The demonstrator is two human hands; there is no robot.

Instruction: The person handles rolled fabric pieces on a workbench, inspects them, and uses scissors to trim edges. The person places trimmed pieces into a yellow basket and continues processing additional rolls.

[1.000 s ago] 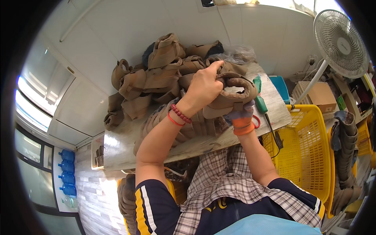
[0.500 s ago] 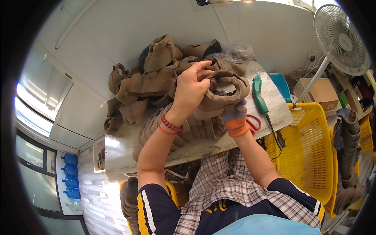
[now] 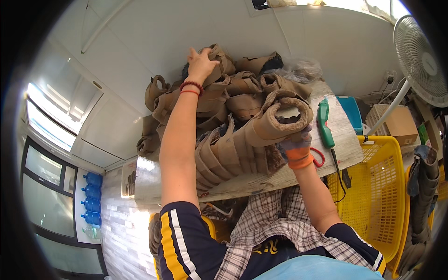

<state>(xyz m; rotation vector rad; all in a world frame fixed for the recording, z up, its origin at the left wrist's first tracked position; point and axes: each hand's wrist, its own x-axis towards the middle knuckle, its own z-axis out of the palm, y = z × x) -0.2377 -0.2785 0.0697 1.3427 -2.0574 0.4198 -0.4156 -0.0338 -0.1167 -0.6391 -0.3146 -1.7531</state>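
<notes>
My left hand [image 3: 201, 64] reaches to the top of a heap at the back left, its fingers spread over a tan fleece-lined boot upper [image 3: 222, 64]. At the front right my right hand [image 3: 297, 145], in a grey and orange glove, grips another tan boot upper [image 3: 266, 128] from below its rim. That piece is tube-shaped, its round opening showing brown fleece. Beneath and left of it a nested row of similar uppers [image 3: 217, 161] lies along the table. More boot uppers [image 3: 245, 107] make up the heap behind. The glove's fingertips are partly hidden.
Right of my gloved hand, a green corded power tool [image 3: 325, 123] and red-handled scissors [image 3: 319, 157] lie on the worn table [image 3: 343, 156]. A yellow basket [image 3: 373, 186] stands at the table's right edge, a white fan [image 3: 420, 60] behind it. Clear plastic [image 3: 301, 70] lies at the back.
My left hand has left the boot upper at the right and moved up and left to the top of the heap. My right hand still holds its piece, now tilted with the opening toward me.
</notes>
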